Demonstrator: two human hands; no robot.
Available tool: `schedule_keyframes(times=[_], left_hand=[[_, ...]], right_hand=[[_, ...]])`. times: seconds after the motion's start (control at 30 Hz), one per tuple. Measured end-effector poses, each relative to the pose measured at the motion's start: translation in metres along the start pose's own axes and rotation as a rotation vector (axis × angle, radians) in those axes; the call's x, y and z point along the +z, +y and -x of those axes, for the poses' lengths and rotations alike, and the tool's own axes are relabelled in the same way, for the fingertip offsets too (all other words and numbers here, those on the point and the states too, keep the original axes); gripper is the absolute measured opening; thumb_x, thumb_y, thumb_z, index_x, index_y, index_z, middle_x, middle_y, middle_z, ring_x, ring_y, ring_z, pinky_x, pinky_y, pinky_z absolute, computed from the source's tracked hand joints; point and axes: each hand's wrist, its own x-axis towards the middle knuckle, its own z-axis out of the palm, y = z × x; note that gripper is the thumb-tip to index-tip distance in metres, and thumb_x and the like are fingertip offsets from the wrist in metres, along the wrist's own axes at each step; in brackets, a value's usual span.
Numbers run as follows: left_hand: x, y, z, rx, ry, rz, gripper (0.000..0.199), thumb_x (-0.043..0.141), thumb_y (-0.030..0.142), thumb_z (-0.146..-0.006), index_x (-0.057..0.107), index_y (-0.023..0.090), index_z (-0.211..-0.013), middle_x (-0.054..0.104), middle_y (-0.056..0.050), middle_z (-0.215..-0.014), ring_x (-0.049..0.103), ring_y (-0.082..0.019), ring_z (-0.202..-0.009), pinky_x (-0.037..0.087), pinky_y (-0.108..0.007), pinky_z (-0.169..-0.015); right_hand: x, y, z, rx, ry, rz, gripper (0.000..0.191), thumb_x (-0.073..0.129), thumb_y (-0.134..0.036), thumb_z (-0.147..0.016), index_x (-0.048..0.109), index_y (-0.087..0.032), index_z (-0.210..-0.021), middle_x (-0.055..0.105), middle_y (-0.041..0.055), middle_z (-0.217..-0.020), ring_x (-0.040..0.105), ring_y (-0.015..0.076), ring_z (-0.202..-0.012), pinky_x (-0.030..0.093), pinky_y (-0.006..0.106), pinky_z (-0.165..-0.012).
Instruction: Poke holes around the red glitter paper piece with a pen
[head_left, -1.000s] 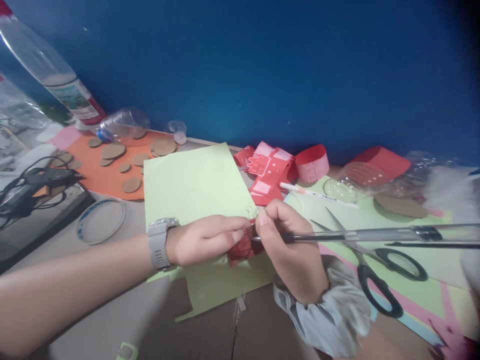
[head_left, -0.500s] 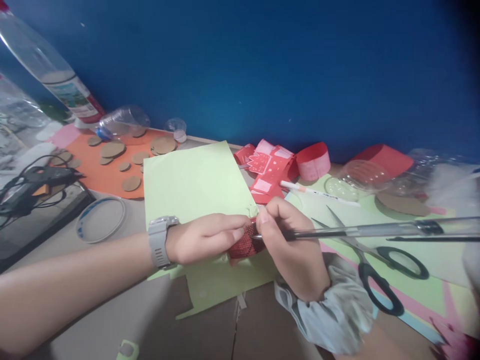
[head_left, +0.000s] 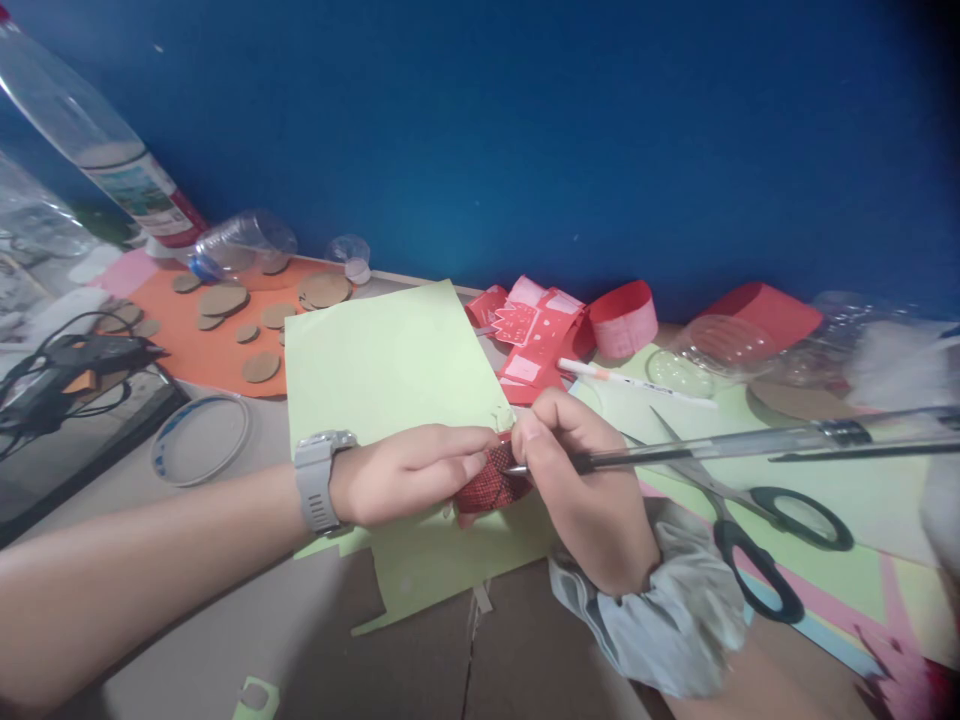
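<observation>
My left hand [head_left: 420, 470], with a grey watch on the wrist, presses its fingers together on a small red piece with a dark crosshatch pattern [head_left: 487, 485]. In my right hand [head_left: 581, 490], pinched between thumb and fingers, is a clear-barrelled black pen [head_left: 720, 443]. The pen tip touches the right part of the patterned piece. Under both hands lie light green paper sheets [head_left: 382, 350]. Part of the red piece is hidden by my fingers.
Black-handled scissors [head_left: 731, 510] lie right, beside a white marker [head_left: 637, 383]. Red paper pieces [head_left: 544, 335] sit behind. Cardboard discs rest on orange paper [head_left: 180, 340] at left, near a tape ring [head_left: 201, 440], black cables [head_left: 82, 365] and an upright bottle [head_left: 112, 150].
The back end of the pen has swung slightly upward in my right hand. My left hand stays on the red piece, and the whole view has shifted very slightly.
</observation>
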Motion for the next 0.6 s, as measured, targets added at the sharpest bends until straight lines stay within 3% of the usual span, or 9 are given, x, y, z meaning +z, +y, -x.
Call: schedule_keyframes(times=[0.6], left_hand=[[-0.0009, 0.0002, 0.0, 0.001, 0.005, -0.014, 0.034, 0.024, 0.031, -0.102, 0.047, 0.015, -0.083, 0.058, -0.006, -0.074, 0.055, -0.016, -0.072, 0.045, -0.029, -0.077]], right_hand=[[0.0002, 0.0003, -0.0003, -0.04, -0.031, 0.067, 0.03, 0.043, -0.02, -0.089, 0.031, -0.021, -0.062, 0.031, -0.0054, -0.056, 0.031, 0.0089, -0.05, 0.029, 0.023, -0.047]])
